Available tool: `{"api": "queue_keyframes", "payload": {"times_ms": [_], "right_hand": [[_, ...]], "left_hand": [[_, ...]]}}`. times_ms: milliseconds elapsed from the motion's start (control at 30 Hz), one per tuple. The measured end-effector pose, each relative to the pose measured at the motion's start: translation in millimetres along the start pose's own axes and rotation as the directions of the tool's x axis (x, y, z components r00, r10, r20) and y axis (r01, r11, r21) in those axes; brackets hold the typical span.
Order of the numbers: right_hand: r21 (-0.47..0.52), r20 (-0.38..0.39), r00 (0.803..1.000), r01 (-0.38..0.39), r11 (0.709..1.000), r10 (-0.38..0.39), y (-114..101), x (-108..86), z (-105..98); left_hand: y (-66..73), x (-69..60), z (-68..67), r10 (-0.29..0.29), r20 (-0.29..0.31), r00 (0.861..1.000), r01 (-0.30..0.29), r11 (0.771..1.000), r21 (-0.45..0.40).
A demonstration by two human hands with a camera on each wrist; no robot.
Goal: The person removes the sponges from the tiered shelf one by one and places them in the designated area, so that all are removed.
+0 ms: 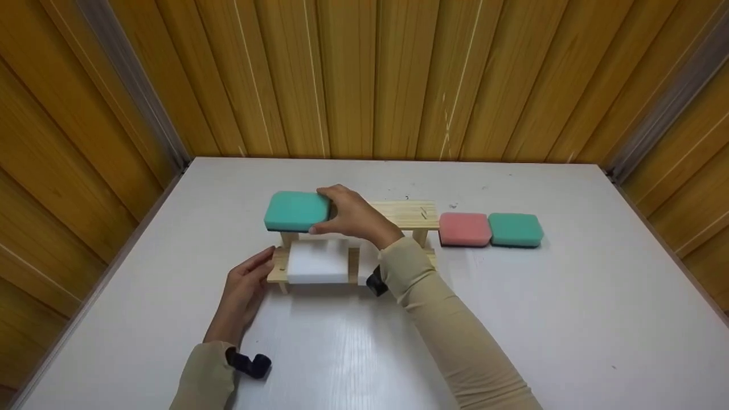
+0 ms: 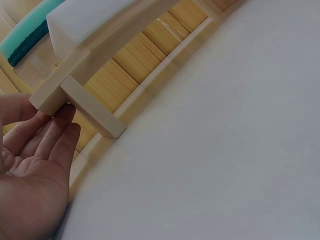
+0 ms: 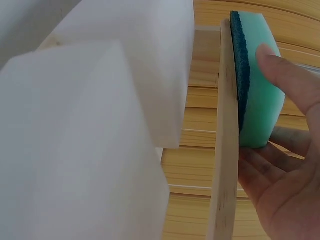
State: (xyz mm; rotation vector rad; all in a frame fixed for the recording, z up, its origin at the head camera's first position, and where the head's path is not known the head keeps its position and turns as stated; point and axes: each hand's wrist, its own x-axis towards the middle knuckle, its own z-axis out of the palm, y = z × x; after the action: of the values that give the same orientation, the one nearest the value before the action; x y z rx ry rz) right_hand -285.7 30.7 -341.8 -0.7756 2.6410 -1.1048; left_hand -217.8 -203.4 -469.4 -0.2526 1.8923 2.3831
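A green scouring sponge (image 1: 297,210) lies dark pad down on the left end of the upper step of a small two-tier wooden rack (image 1: 407,214). My right hand (image 1: 356,215) grips it by its right end, thumb on the near side and fingers behind; the right wrist view shows the sponge (image 3: 262,80) against the board. With my left hand (image 1: 242,293) I hold the left end of the lower step, fingers beneath the wood in the left wrist view. On that lower step sit two white blocks, the left block (image 1: 318,262) in full sight and the right block (image 1: 367,262) partly behind my right wrist.
To the right of the rack, a pink sponge (image 1: 464,229) and another green sponge (image 1: 516,229) lie side by side on the white table (image 1: 569,319). Wood-patterned walls (image 1: 353,80) stand behind and at both sides.
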Motion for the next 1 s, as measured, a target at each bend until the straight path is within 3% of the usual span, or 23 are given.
{"api": "queue_keyframes", "payload": {"times_ms": [500,1000], "right_hand": [[0.019,0.011,1.0,0.002,1.0,-0.002,2.0,-0.9,-2.9],[0.028,0.02,1.0,0.008,1.0,-0.008,6.7,-5.1,-6.5]], "left_hand": [[-0.3,-0.6,-2.7,0.005,0.007,1.0,-0.005,0.999,-0.046],[0.0,-0.1,-0.5,0.002,-0.001,1.0,-0.002,1.0,-0.009]]}}
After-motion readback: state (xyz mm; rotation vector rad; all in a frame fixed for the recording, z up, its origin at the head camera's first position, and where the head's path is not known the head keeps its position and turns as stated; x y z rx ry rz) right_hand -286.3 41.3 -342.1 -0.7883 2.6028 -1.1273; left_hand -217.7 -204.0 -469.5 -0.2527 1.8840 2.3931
